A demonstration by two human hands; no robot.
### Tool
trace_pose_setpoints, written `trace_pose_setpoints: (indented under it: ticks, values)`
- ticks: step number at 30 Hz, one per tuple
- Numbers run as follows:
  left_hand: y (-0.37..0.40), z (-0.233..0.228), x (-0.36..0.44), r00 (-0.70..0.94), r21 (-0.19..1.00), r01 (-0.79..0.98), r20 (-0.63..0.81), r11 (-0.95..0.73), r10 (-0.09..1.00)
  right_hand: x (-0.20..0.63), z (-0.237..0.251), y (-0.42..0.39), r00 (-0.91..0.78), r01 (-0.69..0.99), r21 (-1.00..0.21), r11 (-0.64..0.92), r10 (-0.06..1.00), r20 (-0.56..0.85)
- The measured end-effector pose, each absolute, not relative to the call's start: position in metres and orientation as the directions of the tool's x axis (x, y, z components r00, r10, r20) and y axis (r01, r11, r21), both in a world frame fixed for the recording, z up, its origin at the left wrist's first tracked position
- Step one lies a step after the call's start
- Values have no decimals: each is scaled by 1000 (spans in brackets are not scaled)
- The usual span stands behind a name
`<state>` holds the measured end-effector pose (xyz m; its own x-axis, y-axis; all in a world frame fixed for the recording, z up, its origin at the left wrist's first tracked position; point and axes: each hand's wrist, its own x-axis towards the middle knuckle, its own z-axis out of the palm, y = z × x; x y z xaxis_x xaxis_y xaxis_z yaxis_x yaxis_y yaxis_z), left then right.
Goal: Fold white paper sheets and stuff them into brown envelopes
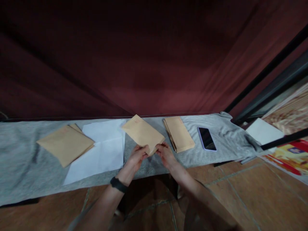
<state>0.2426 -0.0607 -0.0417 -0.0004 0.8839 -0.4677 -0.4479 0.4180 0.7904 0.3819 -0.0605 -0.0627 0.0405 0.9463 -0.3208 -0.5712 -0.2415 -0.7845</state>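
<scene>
Between my two hands is a brown paper envelope (143, 131), tilted with its far corner pointing up and left. My left hand (137, 156) grips its near edge, the thumb lying on top. At the near right corner, the fingers of my right hand (165, 153) pinch the same envelope. What lies under the envelope is hidden. To the right rests a stack of brown envelopes (181, 133). On the left, more brown envelopes (66, 142) partly cover white paper sheets (103, 150).
A grey cloth (228, 138) covers the narrow table. A phone (207, 139) in a light purple case lies right of the stack. Behind the table hangs a dark red curtain (154, 64). Black metal bars (269, 72) and a colourful printed box (292, 157) stand at the right.
</scene>
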Motion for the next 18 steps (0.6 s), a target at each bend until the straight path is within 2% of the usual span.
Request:
trace_pose_setpoints:
  ticks: [4, 8, 13, 14, 16, 18]
  values:
    - [-57, -38, 227, 41, 853, -306, -433, 424, 900, 396, -57, -55, -6, -516, -800, -307, 935, -354]
    - [-55, -41, 211, 146, 875, -70, -466, 479, 872, 409, -61, -47, 83, -333, -891, -309, 931, -354]
    - [-53, -57, 203, 56, 876, 179, -463, 447, 885, 409, -77, -45, 148, -113, -954, -279, 944, -294]
    - [-53, -59, 203, 42, 874, 230, -449, 428, 893, 407, -79, -45, 159, -46, -968, -248, 954, -253]
    - [-54, -61, 204, 20, 848, 339, -439, 407, 898, 405, -80, -48, 179, 210, -972, -110, 981, -72]
    - [-55, -59, 204, -3, 814, 439, -421, 380, 907, 402, -78, -52, 100, 526, -844, 106, 978, 185]
